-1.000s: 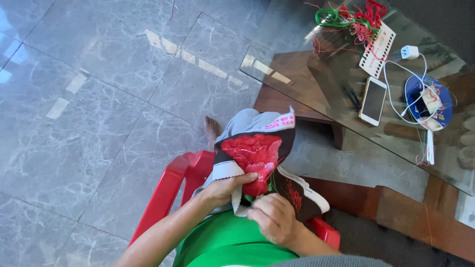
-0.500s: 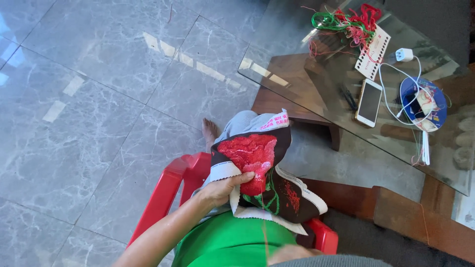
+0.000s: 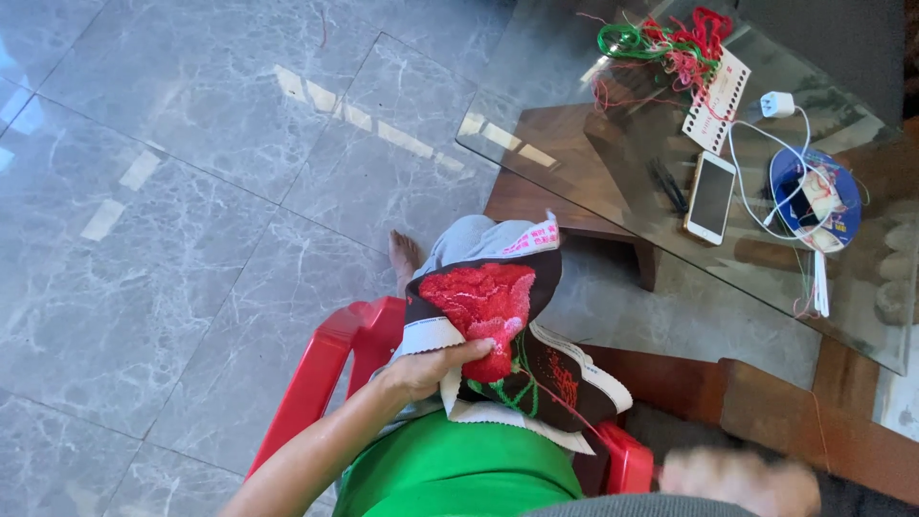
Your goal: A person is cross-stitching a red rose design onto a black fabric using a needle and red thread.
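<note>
The left hand (image 3: 431, 369) grips the dark embroidery cloth (image 3: 498, 330), which lies across the person's lap. The forearm rises from the lower left of the view. The wrist bends inward, and the fingers (image 3: 474, 349) curl over the cloth's lower edge, just beside the stitched red flower (image 3: 479, 302). The thumb side presses the cloth's white border (image 3: 426, 335). The hand is closed on the fabric.

The right hand (image 3: 737, 479) sits low and to the right of the cloth, well apart from it. It is motion-blurred; whether it is open or closed, and whether it holds anything, cannot be determined. A thin red thread (image 3: 574, 412) runs from the cloth toward that hand.

The person sits on a red plastic chair (image 3: 325, 373); one bare foot (image 3: 407, 258) rests on the grey tile floor (image 3: 191, 191) beyond the cloth. To the right of the cloth stands a glass-topped bench (image 3: 536, 134). It carries a phone (image 3: 710, 196), a white charger with cable (image 3: 777, 103), a blue disc (image 3: 814, 196) and a bundle of red and green threads (image 3: 670, 43).
</note>
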